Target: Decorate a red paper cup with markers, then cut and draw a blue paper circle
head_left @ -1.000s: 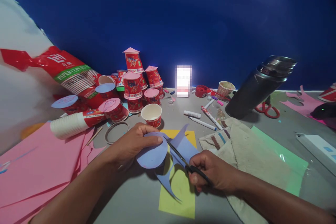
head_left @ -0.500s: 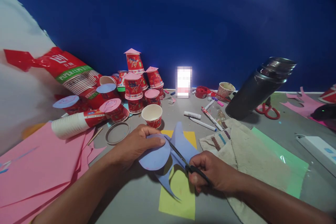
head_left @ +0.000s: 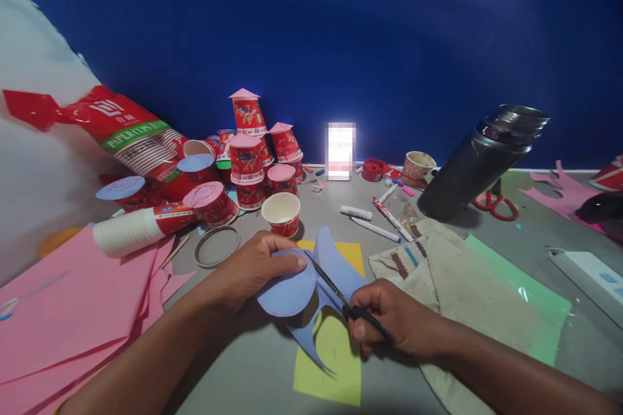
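My left hand (head_left: 265, 266) pinches a light-blue paper circle (head_left: 287, 292) near its top edge, thumb on top. My right hand (head_left: 384, 318) is closed round the black handles of a pair of scissors (head_left: 331, 284). The narrow blades look closed together and point up and left, their tips at the circle's upper right edge by my left thumb. A curved blue paper offcut (head_left: 335, 266) spreads right of the circle, behind the blades, with a thin pointed strip hanging below. Under it lies a yellow sheet (head_left: 333, 363) on the grey table.
An upright paper cup (head_left: 281, 213) stands just beyond my left hand, beside a tape ring (head_left: 217, 248). Stacked red cups (head_left: 248, 165) rise behind. Pink sheets (head_left: 73, 311) lie left; a cloth (head_left: 467, 298), markers (head_left: 374, 230) and a dark flask (head_left: 467, 175) are on the right.
Almost nothing differs. The blue offcut's upper tip has shifted slightly left; both hands, the circle and the scissors keep nearly the same positions.
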### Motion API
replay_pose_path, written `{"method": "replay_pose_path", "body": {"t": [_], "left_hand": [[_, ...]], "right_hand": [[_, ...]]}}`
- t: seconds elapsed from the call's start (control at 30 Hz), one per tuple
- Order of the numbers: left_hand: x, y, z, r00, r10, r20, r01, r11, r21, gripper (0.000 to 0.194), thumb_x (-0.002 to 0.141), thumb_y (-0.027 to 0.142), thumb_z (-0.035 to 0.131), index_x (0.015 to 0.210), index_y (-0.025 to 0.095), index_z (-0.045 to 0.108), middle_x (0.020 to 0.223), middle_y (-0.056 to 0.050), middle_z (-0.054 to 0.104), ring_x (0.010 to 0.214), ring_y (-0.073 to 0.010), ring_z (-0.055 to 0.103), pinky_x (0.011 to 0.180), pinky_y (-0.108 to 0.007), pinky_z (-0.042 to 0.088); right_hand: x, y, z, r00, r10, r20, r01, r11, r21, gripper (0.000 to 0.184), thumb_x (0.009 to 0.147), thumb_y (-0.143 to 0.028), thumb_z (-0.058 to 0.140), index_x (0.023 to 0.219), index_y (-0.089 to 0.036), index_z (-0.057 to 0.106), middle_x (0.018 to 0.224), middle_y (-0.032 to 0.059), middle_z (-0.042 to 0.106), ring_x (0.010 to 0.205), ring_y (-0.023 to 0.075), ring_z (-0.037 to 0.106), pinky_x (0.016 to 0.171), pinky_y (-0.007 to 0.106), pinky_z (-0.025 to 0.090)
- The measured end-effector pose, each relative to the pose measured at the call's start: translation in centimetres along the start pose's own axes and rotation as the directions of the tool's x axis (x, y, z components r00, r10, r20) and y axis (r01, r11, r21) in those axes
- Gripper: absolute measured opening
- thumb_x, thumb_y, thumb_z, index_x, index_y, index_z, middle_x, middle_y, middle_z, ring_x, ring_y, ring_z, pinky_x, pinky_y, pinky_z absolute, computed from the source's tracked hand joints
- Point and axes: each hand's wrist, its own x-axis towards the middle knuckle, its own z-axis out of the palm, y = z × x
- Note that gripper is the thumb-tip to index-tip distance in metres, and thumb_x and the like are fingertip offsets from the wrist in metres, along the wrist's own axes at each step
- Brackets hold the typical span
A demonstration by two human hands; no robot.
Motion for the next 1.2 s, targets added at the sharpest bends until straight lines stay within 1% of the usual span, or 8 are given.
{"method": "replay_pose_path", "body": {"t": [0.27, 0.37, 0.47, 0.57, 0.73, 0.9, 1.1, 1.2], "left_hand": [[-0.1, -0.1, 0.0, 1.0, 0.005, 0.016, -0.005, 1.0, -0.008, 0.038, 0.058, 0.046, 0.09, 0.068, 0.012, 0.077, 0.056, -0.001, 0.065, 0.046, -0.0092, 0.053, 0.044, -0.019, 0.036], [0.0, -0.3, -0.2, 0.998, 0.016, 0.054, -0.016, 1.0, 0.006, 0.034, 0.063, 0.045, 0.087, 0.067, 0.013, 0.076, 0.055, -0.001, 0.064, 0.045, -0.009, 0.052, 0.043, -0.019, 0.037], [-0.1, -0.5, -0.3, 0.997, 0.002, 0.082, -0.005, 0.999, 0.037, 0.033, 0.064, 0.046, 0.086, 0.066, 0.014, 0.075, 0.056, -0.002, 0.066, 0.046, -0.011, 0.055, 0.043, -0.02, 0.04], [-0.1, -0.7, -0.3, 0.997, -0.017, 0.07, 0.012, 0.997, 0.073, 0.034, 0.062, 0.046, 0.086, 0.067, 0.015, 0.074, 0.056, -0.003, 0.066, 0.046, -0.012, 0.056, 0.042, -0.02, 0.04], [0.0, -0.7, -0.3, 0.997, -0.031, 0.074, 0.025, 0.996, 0.087, 0.035, 0.062, 0.047, 0.085, 0.066, 0.015, 0.073, 0.055, -0.002, 0.065, 0.045, -0.0118, 0.055, 0.042, -0.02, 0.039], [-0.1, -0.8, -0.5, 0.994, -0.026, 0.107, 0.019, 0.998, 0.065, 0.035, 0.063, 0.047, 0.086, 0.066, 0.015, 0.072, 0.055, -0.001, 0.064, 0.046, -0.0113, 0.054, 0.043, -0.02, 0.04], [-0.2, -0.6, -0.9, 0.999, -0.019, 0.046, 0.017, 0.999, 0.041, 0.038, 0.061, 0.048, 0.089, 0.072, 0.014, 0.074, 0.058, -0.002, 0.066, 0.049, -0.0111, 0.056, 0.045, -0.019, 0.04], [-0.3, -0.5, -0.8, 0.996, -0.02, 0.081, 0.018, 1.0, 0.023, 0.034, 0.062, 0.044, 0.088, 0.07, 0.014, 0.074, 0.057, -0.001, 0.064, 0.048, -0.0105, 0.054, 0.044, -0.019, 0.039]], "right_hand": [[0.1, -0.2, 0.1, 1.0, 0.019, -0.014, -0.019, 1.0, 0.007, 0.062, 0.06, -0.071, 0.091, 0.063, -0.018, 0.057, 0.054, -0.0029, 0.062, 0.045, 0.0062, 0.045, 0.043, 0.02, 0.026], [0.0, -0.5, 0.2, 1.0, 0.022, -0.013, -0.022, 1.0, -0.003, 0.063, 0.061, -0.072, 0.09, 0.064, -0.018, 0.059, 0.054, -0.0028, 0.062, 0.044, 0.0062, 0.044, 0.043, 0.021, 0.026], [-0.2, -0.7, 0.4, 1.0, 0.019, -0.006, -0.019, 1.0, -0.001, 0.062, 0.06, -0.071, 0.091, 0.063, -0.018, 0.059, 0.054, -0.0031, 0.061, 0.044, 0.0062, 0.044, 0.043, 0.02, 0.027], [-0.2, -0.8, 0.4, 1.0, 0.028, 0.001, -0.028, 1.0, 0.002, 0.063, 0.059, -0.071, 0.092, 0.062, -0.019, 0.058, 0.054, -0.0033, 0.061, 0.044, 0.0062, 0.044, 0.043, 0.02, 0.028], [-0.3, -0.9, 0.3, 1.0, 0.024, 0.007, -0.024, 0.999, -0.026, 0.067, 0.06, -0.078, 0.088, 0.064, -0.018, 0.058, 0.055, -0.0027, 0.061, 0.045, 0.0064, 0.045, 0.044, 0.021, 0.029], [-0.3, -1.1, 0.2, 1.0, 0.017, 0.014, -0.016, 0.998, -0.062, 0.069, 0.06, -0.08, 0.086, 0.063, -0.018, 0.058, 0.056, -0.0021, 0.06, 0.048, 0.0071, 0.045, 0.046, 0.021, 0.03], [-0.2, -0.8, 0.3, 1.0, 0.016, -0.001, -0.016, 0.999, -0.044, 0.068, 0.061, -0.079, 0.087, 0.062, -0.019, 0.056, 0.054, -0.0025, 0.06, 0.046, 0.0066, 0.045, 0.045, 0.021, 0.028], [-0.2, -0.8, 0.4, 1.0, 0.028, -0.001, -0.028, 0.999, -0.029, 0.067, 0.059, -0.078, 0.088, 0.062, -0.019, 0.057, 0.054, -0.0028, 0.06, 0.045, 0.0067, 0.045, 0.044, 0.021, 0.029]]}}
